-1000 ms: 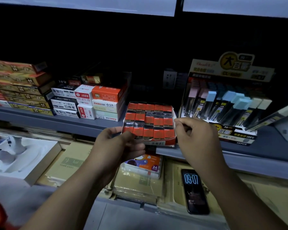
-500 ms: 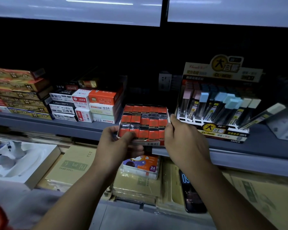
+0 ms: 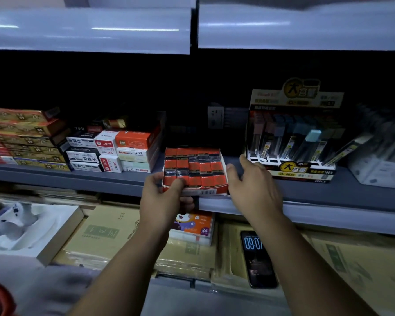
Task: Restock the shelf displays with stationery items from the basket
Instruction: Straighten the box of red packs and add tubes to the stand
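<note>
One change: right hand (image 3: 254, 188) uncurled beside eraser tray (image 3: 194, 168).

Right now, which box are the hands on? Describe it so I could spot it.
Find the grey shelf, then the gap between the stacked white and orange boxes and the tall yellow-topped display. There, at the front edge, the left hand and right hand flank an open tray. Only it shows flat rows of small orange-and-black packets.

Orange tray (image 3: 193, 169) sits in gap betw. stacked boxes (image 3: 114, 151) & display (image 3: 292, 142); behind prob. free.
</note>
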A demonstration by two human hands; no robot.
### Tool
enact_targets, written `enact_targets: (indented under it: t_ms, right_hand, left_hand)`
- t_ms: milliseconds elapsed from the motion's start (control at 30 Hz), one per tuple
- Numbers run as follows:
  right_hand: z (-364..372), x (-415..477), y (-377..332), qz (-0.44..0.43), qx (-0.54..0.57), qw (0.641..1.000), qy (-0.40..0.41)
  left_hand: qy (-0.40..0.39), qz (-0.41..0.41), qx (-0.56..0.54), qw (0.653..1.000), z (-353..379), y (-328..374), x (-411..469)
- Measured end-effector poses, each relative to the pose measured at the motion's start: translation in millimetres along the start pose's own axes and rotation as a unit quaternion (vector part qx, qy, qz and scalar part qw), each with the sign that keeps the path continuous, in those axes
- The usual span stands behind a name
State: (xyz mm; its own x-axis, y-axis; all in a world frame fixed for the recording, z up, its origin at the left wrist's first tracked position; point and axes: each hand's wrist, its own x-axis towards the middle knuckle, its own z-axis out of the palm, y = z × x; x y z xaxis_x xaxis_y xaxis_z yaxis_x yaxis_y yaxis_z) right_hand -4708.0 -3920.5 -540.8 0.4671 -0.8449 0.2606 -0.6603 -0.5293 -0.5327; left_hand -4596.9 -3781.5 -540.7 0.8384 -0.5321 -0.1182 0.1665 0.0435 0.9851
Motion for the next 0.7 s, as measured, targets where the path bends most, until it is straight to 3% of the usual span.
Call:
enact_targets:
  t_ms: [467,700]
  right_hand:
    - [-12.4,16.1,11.4,0.053,0.011,0.998,-0.024]
    - [-5.0,13.3,6.7,-0.018,0.028,0.999,-0.017]
  left_hand:
    - [0.035,0.037,0.063,0.997,3.7,-7.7,2.9]
    - [0.022,0.053,0.083,0.995,-0.9,-9.7,1.1]
